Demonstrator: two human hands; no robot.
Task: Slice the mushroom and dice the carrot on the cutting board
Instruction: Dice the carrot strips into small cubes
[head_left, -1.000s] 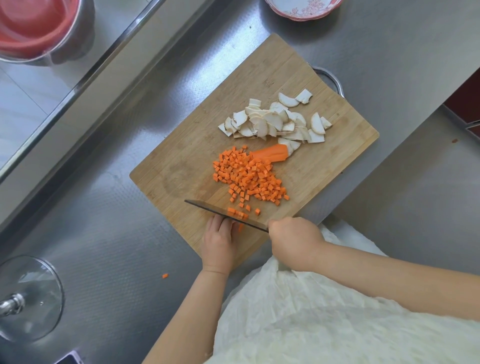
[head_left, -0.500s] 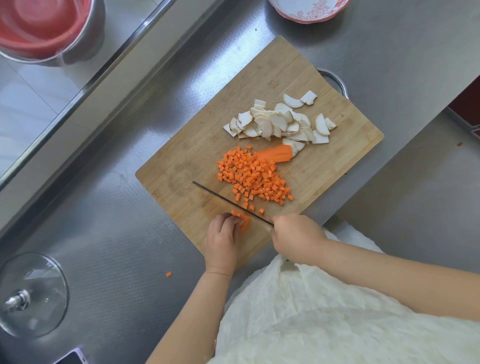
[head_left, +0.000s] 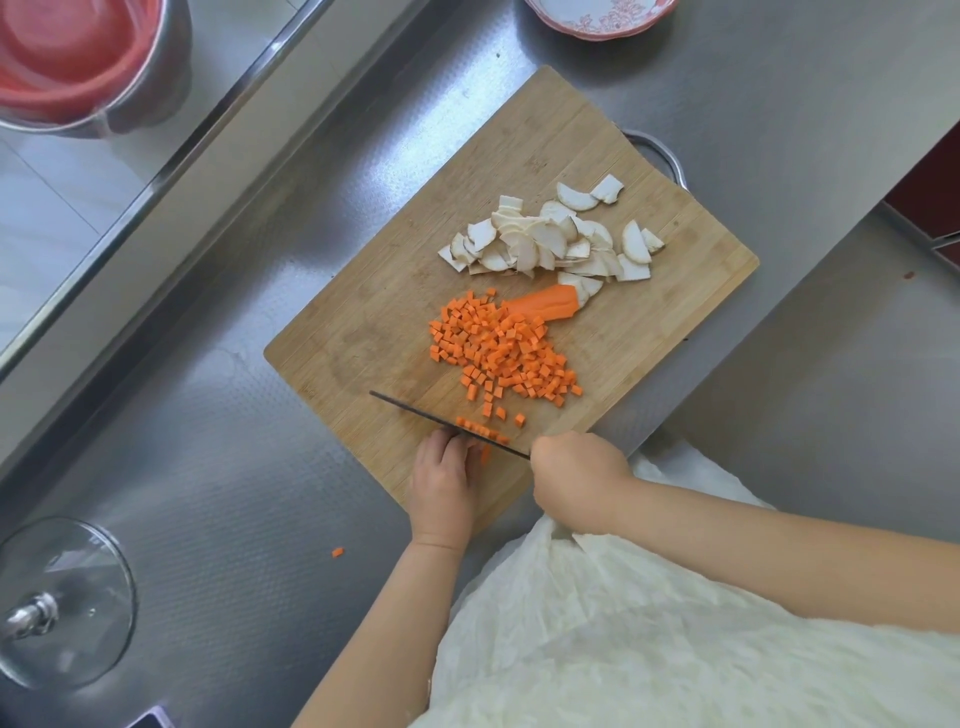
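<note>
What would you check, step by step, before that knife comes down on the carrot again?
1. Knife gripped firmly: right hand is closed around the handle. Ok.
2. Carrot strips held steady: left hand presses on them just behind the blade. Ok.
3. Fingertips clear of the edge: they sit right at the blade, and the edge itself is hidden. Cannot tell.
4. Cutting board flat on the counter: it lies flat. Ok.
5. Room for fresh dice: the diced carrot pile lies beyond the blade, apart from it. Ok.
6. Everything on the board: one carrot cube lies on the counter. Not ok.
</note>
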